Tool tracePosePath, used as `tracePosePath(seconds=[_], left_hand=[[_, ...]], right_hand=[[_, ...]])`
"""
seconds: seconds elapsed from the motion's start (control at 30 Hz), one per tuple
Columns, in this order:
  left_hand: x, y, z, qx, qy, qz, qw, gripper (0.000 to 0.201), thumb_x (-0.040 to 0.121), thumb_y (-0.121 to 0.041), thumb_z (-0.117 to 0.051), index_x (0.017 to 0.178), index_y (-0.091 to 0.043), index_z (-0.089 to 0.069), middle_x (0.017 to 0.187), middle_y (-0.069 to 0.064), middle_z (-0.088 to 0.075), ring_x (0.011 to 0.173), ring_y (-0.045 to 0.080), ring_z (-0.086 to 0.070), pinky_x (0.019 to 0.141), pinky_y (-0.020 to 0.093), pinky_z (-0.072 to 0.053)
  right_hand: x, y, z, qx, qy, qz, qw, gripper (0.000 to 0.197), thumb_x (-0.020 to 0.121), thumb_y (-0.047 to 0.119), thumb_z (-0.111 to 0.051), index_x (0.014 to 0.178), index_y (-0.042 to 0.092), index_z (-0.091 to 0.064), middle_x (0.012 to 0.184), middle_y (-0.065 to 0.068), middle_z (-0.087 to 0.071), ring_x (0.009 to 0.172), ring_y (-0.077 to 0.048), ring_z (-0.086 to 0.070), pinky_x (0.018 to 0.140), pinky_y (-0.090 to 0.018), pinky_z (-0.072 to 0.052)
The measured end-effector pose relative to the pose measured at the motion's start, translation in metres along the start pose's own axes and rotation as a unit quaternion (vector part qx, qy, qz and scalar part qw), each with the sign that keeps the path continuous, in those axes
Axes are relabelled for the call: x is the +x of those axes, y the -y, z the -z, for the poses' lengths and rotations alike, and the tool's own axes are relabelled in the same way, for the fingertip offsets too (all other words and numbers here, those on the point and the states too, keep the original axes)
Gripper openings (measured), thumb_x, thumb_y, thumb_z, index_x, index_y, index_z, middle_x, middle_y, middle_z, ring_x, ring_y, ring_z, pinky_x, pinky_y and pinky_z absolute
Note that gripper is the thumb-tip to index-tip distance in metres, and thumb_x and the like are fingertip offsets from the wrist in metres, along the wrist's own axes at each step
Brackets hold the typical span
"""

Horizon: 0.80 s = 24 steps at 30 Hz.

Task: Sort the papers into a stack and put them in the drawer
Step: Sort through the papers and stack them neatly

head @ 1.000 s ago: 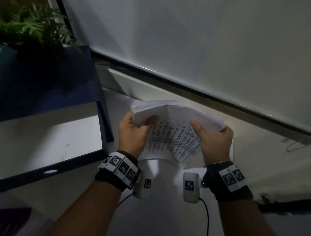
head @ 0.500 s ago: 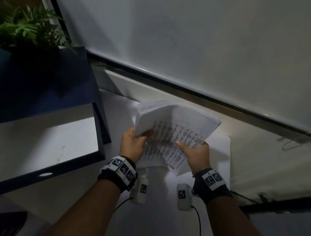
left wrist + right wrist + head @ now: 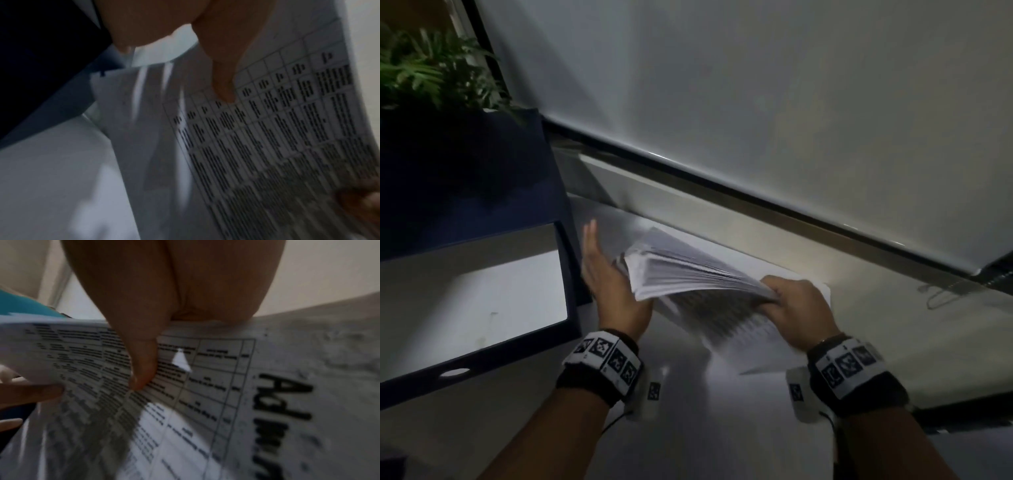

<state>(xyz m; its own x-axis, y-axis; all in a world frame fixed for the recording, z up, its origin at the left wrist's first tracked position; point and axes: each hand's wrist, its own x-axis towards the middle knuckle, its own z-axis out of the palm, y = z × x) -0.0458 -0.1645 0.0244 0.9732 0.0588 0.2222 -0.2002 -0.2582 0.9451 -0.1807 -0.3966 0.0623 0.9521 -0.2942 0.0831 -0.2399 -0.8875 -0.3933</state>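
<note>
Left hand point(image 3: 607, 274) now off, seemingly flat beside papers point(image 3: 688, 274); right hand point(image 3: 794, 305) pinching them.

Both my forearms are bare, no sleeves. Around my left wrist sits a black wristband point(image 3: 599, 371) with a white strip point(image 3: 604, 356) across its top, printed with a row of square black-and-white marker codes. A small white camera box point(image 3: 649, 394) hangs on the inner side of that wrist, carrying one more square code, and a thin black cable point(image 3: 613, 423) trails from it. My right wrist wears a matching black band point(image 3: 859, 380) with its own white coded strip point(image 3: 849, 365), a white box point(image 3: 799, 394) on the inner side, and a thin bracelet point(image 3: 822, 341) just above the band.
</note>
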Motion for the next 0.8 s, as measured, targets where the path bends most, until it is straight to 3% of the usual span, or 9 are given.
tracePosePath(seconds=[0.1,0.17,0.23,0.33,0.43,0.57,0.67,0.73,0.8], left_hand=[[0.011,0.001,0.006,0.024,0.077,-0.058,0.995,0.059,0.065,-0.027,-0.086,0.115,-0.033,-0.056,0.126,0.004,-0.059,0.122,0.022,-0.052,0.104,0.04,-0.045],[0.006,-0.002,0.005,-0.055,0.093,-0.024,0.994,0.038,0.069,-0.017,-0.084,0.094,-0.034,-0.062,0.096,-0.009,-0.068,0.091,0.003,-0.065,0.083,0.026,-0.054],[-0.002,-0.002,0.002,-0.095,0.072,-0.006,0.993,0.037,0.074,-0.008,-0.08,0.086,-0.036,-0.06,0.085,-0.016,-0.067,0.075,-0.012,-0.061,0.069,0.008,-0.049],[-0.019,0.013,0.0,-0.107,0.063,0.027,0.992,0.036,0.077,-0.008,-0.077,0.095,-0.033,-0.059,0.092,-0.019,-0.065,0.08,-0.015,-0.062,0.069,0.002,-0.047],[-0.033,0.038,0.004,-0.107,0.101,0.072,0.986,0.046,0.073,-0.008,-0.081,0.11,-0.024,-0.059,0.097,-0.015,-0.066,0.085,-0.015,-0.064,0.074,0.001,-0.048],[-0.033,0.047,0.006,-0.107,0.123,0.117,0.98,0.034,0.07,-0.008,-0.083,0.092,-0.028,-0.067,0.076,-0.022,-0.072,0.075,-0.016,-0.065,0.066,0.001,-0.047],[-0.03,0.046,0.008,-0.087,0.128,0.112,0.982,0.027,0.073,-0.011,-0.081,0.087,-0.031,-0.069,0.08,-0.031,-0.071,0.078,-0.013,-0.067,0.071,0.004,-0.048],[-0.03,0.05,0.007,-0.091,0.128,0.118,0.981,0.028,0.073,-0.01,-0.081,0.08,-0.034,-0.067,0.074,-0.033,-0.07,0.073,-0.016,-0.065,0.067,0.001,-0.047],[-0.03,0.053,0.005,-0.096,0.105,0.145,0.979,0.022,0.071,-0.017,-0.083,0.073,-0.033,-0.067,0.067,-0.022,-0.071,0.069,-0.008,-0.067,0.064,0.005,-0.051]], right_hand=[[0.01,0.01,0.024,-0.065,0.028,0.005,0.997,0.022,0.081,0.041,-0.073,0.073,0.028,-0.057,0.065,0.005,-0.063,0.065,-0.019,-0.057,0.057,-0.028,-0.038],[0.018,0.018,0.027,-0.109,0.036,-0.011,0.993,0.023,0.08,0.042,-0.072,0.076,0.026,-0.057,0.07,0.004,-0.063,0.07,-0.022,-0.059,0.059,-0.028,-0.039],[0.024,0.026,0.023,-0.146,0.027,-0.022,0.989,0.019,0.083,0.041,-0.07,0.084,0.025,-0.059,0.076,0.001,-0.064,0.074,-0.025,-0.061,0.062,-0.029,-0.044],[0.028,0.035,0.009,-0.174,0.02,-0.028,0.984,0.013,0.086,0.036,-0.065,0.094,0.026,-0.061,0.083,-0.001,-0.065,0.079,-0.028,-0.064,0.067,-0.034,-0.052],[0.023,0.039,-0.016,-0.182,0.074,-0.047,0.979,0.005,0.088,0.027,-0.06,0.092,0.026,-0.058,0.085,-0.001,-0.065,0.079,-0.027,-0.065,0.065,-0.033,-0.051],[0.025,0.039,-0.031,-0.202,0.103,-0.056,0.972,0.007,0.088,0.018,-0.057,0.089,0.025,-0.059,0.085,-0.002,-0.066,0.078,-0.028,-0.065,0.063,-0.032,-0.05],[0.026,0.039,-0.028,-0.196,0.103,-0.048,0.974,0.003,0.088,0.022,-0.057,0.088,0.025,-0.059,0.084,-0.001,-0.065,0.078,-0.027,-0.065,0.063,-0.031,-0.05],[0.026,0.04,-0.03,-0.195,0.117,-0.043,0.973,0.011,0.09,0.026,-0.058,0.101,0.027,-0.058,0.089,-0.001,-0.066,0.082,-0.027,-0.066,0.064,-0.031,-0.049],[0.026,0.04,-0.032,-0.183,0.116,-0.042,0.975,0.025,0.09,0.031,-0.059,0.115,0.031,-0.054,0.098,0.001,-0.067,0.086,-0.025,-0.065,0.066,-0.031,-0.049]])
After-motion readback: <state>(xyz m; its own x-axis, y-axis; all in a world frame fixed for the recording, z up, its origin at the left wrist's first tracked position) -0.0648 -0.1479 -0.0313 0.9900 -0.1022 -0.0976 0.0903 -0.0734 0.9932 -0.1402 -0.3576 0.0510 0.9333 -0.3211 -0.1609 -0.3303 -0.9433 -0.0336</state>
